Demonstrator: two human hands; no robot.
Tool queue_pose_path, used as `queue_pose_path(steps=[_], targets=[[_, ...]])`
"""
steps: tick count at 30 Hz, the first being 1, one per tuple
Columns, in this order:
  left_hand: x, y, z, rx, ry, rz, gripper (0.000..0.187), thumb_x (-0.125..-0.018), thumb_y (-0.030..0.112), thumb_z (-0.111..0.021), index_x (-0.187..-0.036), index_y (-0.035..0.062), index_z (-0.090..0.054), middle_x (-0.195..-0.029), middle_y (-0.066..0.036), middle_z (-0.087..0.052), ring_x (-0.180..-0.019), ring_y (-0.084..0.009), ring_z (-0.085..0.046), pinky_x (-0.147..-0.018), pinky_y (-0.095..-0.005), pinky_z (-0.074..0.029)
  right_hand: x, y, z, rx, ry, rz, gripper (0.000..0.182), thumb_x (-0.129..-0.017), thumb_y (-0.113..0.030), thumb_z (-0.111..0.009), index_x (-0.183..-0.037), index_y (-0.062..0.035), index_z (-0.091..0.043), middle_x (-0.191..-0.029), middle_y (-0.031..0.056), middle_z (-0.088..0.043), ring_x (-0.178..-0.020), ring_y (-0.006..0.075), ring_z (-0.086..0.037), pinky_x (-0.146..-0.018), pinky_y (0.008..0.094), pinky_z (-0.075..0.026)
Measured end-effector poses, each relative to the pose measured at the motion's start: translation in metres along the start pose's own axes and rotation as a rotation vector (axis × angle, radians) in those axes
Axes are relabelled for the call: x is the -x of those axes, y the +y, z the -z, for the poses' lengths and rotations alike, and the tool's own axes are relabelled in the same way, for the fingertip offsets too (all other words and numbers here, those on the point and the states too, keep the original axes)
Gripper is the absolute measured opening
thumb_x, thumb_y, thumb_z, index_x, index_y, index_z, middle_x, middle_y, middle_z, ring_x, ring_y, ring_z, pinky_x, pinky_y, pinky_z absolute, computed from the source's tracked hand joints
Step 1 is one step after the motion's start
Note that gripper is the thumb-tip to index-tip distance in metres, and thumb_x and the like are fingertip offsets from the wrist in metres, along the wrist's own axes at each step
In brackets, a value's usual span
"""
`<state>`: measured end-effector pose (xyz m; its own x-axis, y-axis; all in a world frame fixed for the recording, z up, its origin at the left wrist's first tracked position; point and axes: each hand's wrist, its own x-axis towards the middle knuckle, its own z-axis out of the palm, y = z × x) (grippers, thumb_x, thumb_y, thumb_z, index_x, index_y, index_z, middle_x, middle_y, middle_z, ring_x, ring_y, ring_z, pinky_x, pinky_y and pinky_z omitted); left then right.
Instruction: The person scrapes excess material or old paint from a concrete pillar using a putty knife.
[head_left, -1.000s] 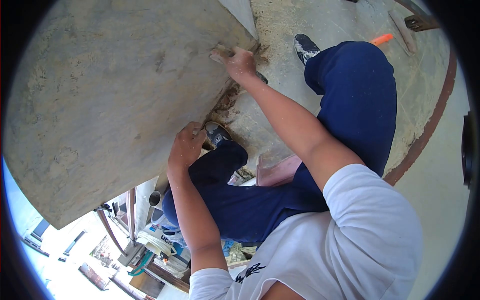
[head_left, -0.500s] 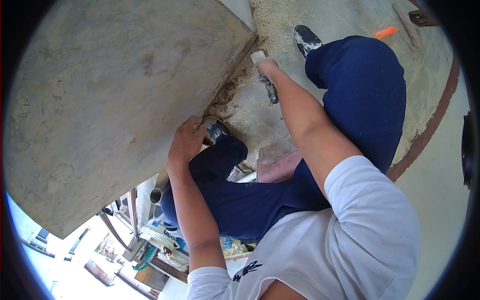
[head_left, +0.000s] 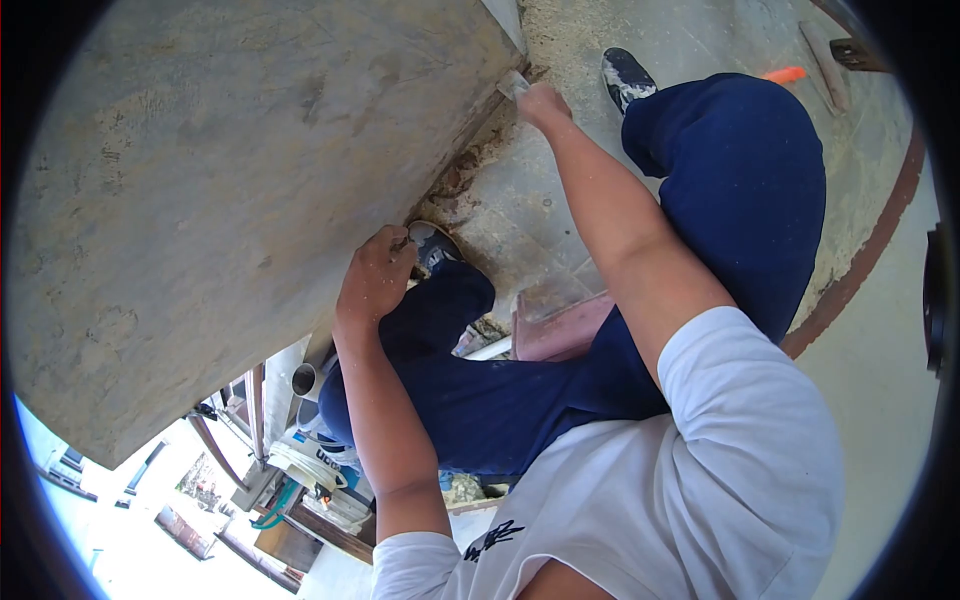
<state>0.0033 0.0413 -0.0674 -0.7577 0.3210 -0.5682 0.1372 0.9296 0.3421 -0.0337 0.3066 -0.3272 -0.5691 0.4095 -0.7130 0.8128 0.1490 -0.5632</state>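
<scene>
While a broad grey concrete-like surface (head_left: 220, 220) fills the upper left of this head-camera view, a pale, dusty floor (head_left: 540, 190) spreads beside it, meeting it along a slanting edge. The person sits or squats low on this floor, with navy trousers (head_left: 750, 190) spread wide and a white T-shirt (head_left: 760, 470) at the lower right. Crumbly debris (head_left: 455, 185) lines the edge, and a pinkish object (head_left: 560, 328) rests between the legs. The left hand (head_left: 375, 270) is at the surface's lower edge, fingers bent, just beside the nearer dark shoe (head_left: 436, 246); whether it grips anything cannot be told. The right hand (head_left: 543, 105), farther up the same edge, is closed around a small hand tool (head_left: 513, 86). Only the tool's pale, flat end shows, close to the surface's upper corner; whether it touches is unclear. Good handling here probably means laying that flat end evenly along the edge, pressing lightly near the corner, where material looks likeliest to crumble, and drawing it in short, steady strokes. The left fingers seem best kept out of the tool's path, with the wrist loose and both feet firmly planted.
</scene>
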Motion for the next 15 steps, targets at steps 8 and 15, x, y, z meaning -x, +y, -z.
queue_pose_path(steps=[8,15], targets=[[0.001,0.014,0.011,-0.006,0.011,0.012,0.036,-0.082,0.022,-0.054,-0.109,-0.0022,-0.059,-0.102,-0.027,-0.062,-0.097,-0.0393,-0.060,-0.085,-0.0405,-0.046,0.040,-0.030,0.024,0.169,0.075,-0.006,0.043,-0.087,-0.041,-0.057,-0.114,-0.0074,-0.063,-0.120,0.0158,-0.060,-0.113,0.0341,-0.056,-0.093,0.0417,-0.045],[0.018,0.017,0.012,0.003,0.056,-0.015,0.038,-0.083,0.023,-0.054,-0.111,-0.0017,-0.058,-0.104,-0.027,-0.062,-0.099,-0.0400,-0.060,-0.086,-0.0413,-0.046,0.038,-0.006,0.025,0.055,0.128,0.156,0.050,-0.086,-0.048,-0.054,-0.108,-0.0039,-0.065,-0.110,0.0203,-0.064,-0.106,0.0360,-0.059,-0.087,0.0426,-0.046]])
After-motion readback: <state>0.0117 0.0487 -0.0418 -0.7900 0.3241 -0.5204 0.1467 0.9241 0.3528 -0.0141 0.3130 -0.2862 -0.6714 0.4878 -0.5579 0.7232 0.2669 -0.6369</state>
